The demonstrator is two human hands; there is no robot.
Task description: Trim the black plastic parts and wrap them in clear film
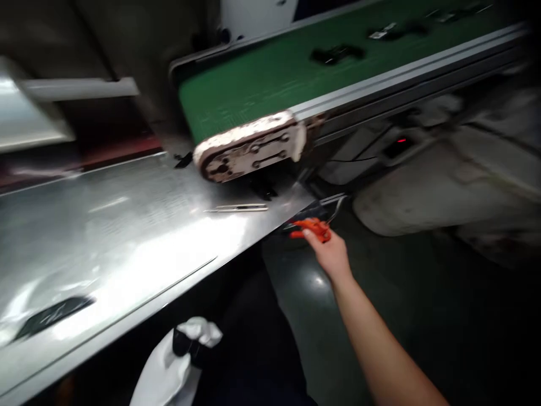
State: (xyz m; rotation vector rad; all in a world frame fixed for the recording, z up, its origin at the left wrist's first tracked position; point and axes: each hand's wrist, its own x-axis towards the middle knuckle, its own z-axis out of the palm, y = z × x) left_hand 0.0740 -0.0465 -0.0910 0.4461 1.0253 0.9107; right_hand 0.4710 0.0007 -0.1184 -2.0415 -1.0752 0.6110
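My right hand (332, 254) reaches out past the right corner of a shiny steel table (127, 248), and its fingers close around an orange-handled tool (311, 228) held just off the table's edge. The tool's shape is blurred; it looks like pliers or cutters. A thin metal strip (236, 208) lies on the table a short way left of the hand. My left hand is out of sight. At the bottom, white cloth with a dark patch (186, 355) shows below the table edge; I cannot tell what it is.
A green conveyor belt (270, 79) runs up to the right, with several small dark parts (336, 54) on it and a worn white end plate (249, 148) over the table. A dark flat piece (54, 314) lies at the table's near left. White bags (443, 186) sit right.
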